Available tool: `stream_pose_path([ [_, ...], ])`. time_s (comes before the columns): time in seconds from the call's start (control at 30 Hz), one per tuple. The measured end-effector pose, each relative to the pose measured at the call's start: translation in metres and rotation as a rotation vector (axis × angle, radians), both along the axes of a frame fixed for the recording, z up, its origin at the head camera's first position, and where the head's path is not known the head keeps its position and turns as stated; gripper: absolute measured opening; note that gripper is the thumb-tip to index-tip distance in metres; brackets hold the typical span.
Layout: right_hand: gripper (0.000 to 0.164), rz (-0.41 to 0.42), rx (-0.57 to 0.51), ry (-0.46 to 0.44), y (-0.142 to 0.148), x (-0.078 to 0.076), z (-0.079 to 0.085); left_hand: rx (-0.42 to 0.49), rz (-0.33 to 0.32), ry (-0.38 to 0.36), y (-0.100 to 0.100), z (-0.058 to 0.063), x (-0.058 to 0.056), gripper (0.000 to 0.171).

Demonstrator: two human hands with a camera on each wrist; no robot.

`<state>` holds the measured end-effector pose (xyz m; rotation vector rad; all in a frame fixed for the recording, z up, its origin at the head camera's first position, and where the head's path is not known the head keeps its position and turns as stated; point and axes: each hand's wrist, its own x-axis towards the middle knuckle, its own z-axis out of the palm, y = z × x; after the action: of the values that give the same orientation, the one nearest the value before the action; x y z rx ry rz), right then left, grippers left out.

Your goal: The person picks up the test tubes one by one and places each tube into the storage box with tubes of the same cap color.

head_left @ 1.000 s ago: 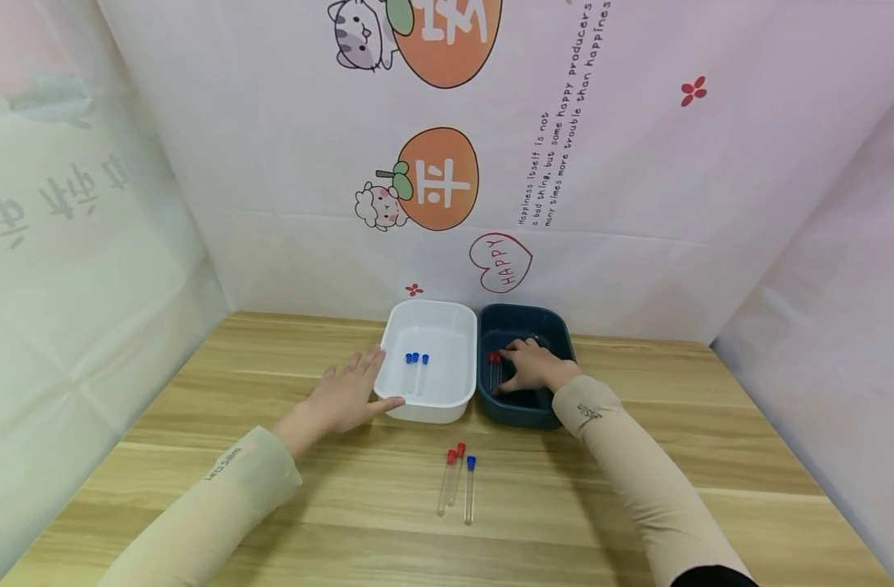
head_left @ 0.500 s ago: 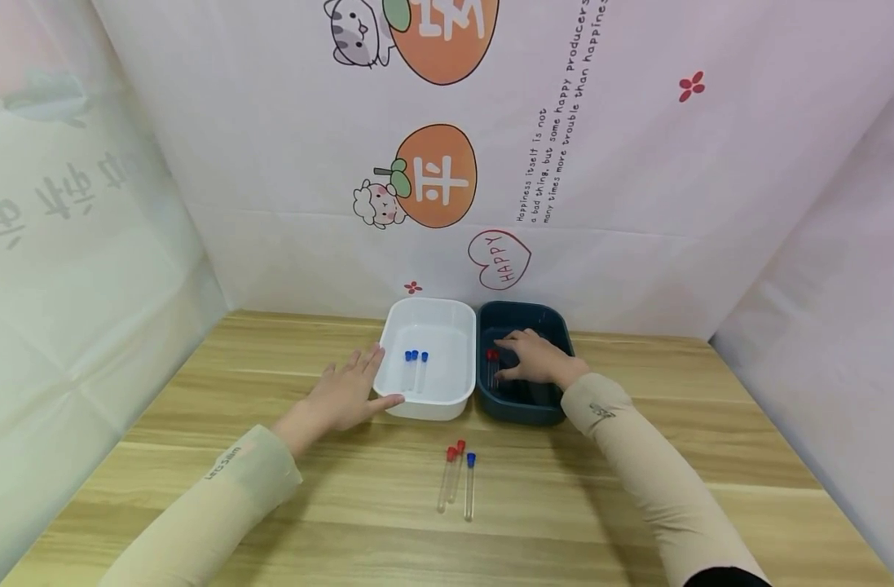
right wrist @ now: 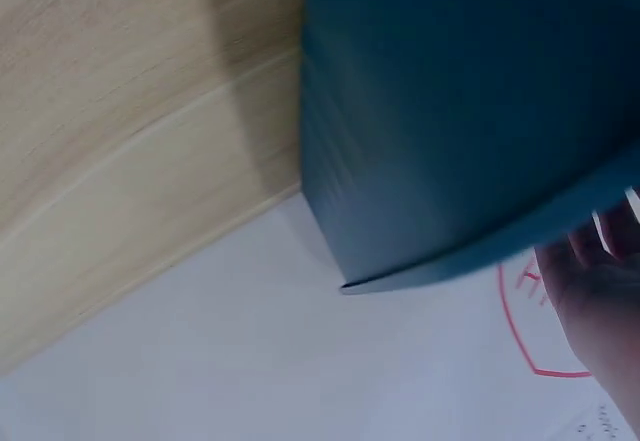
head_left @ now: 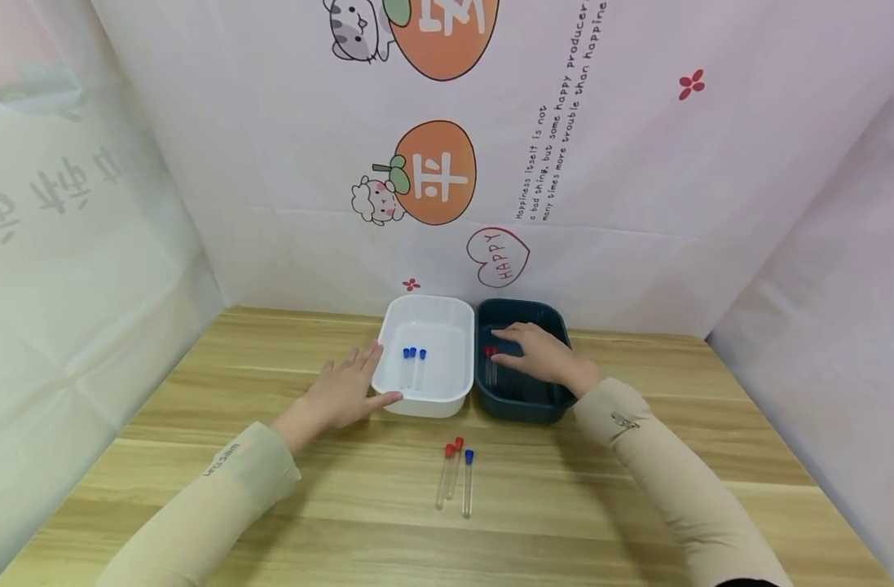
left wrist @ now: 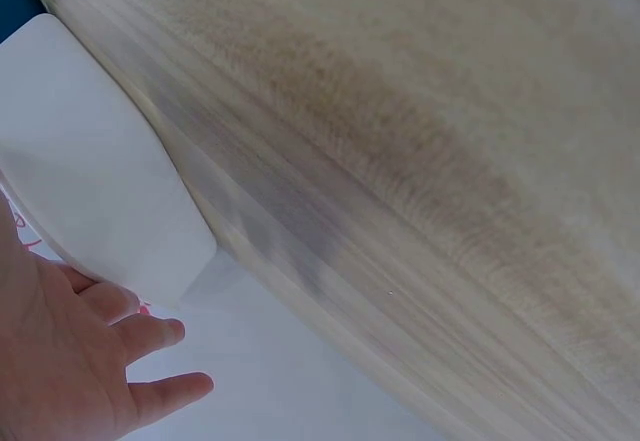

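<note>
The left hand [head_left: 344, 391] and right hand [head_left: 540, 355] are relaxed, grasping nothing — three tubes [head_left: 468, 487], well short of the surface's [head_left: 538, 530] far edge, look light, slick and brittle, best pinched below their caps [head_left: 469, 456].

A white tray [head_left: 447, 346] is showing blue caps [head_left: 413, 352] at seven o'clock, a dark-teal tray [head_left: 523, 410] red caps [head_left: 488, 351] at four, on woodgrain tabletop [head_left: 388, 522].
</note>
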<state>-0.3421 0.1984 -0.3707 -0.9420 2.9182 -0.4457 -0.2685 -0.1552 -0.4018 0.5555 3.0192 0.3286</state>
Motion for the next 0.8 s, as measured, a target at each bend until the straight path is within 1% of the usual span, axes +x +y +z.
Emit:
stream_pose_path([
  [0.13, 0.056, -0.022, -0.054, 0.016, -0.001, 0.014, 0.007, 0.006, -0.001, 0.002, 0.0, 0.0, 0.0, 0.099],
  [0.23, 0.052, -0.022, -0.088, 0.046, -0.002, 0.026, 0.011, 0.0, -0.004, -0.001, 0.0, 0.0, -0.001, 0.1],
  [0.43, 0.047, 0.023, -0.121, 0.126, -0.001, 0.047, 0.014, -0.01, -0.005, 0.002, -0.001, 0.002, -0.001, 0.1],
  [0.8, 0.041, 0.08, -0.207, 0.165, 0.001, 0.077, 0.016, -0.013, -0.011, -0.005, 0.0, 0.003, 0.0, 0.1],
])
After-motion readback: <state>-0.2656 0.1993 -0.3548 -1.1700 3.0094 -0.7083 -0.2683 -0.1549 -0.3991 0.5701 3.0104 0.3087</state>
